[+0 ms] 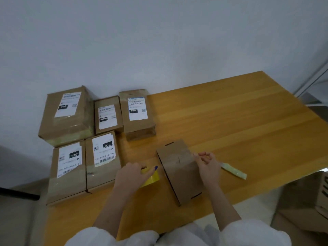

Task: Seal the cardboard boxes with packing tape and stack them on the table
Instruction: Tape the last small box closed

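Cardboard box (179, 172) lay flat and unlabelled on the wooden desk (230, 121), between a person's two hands.

The left hand (130, 173), just left of the box, gripped a yellow roll of packing tape (150, 176). The right hand (208, 164), over the box's right edge, had its fingers curled, pinching a thin pale strip (195, 154). Five labelled boxes (103, 157) sat farther to the left, some banded with tape. A pale yellow-green stick (234, 172) lay just right of the box.
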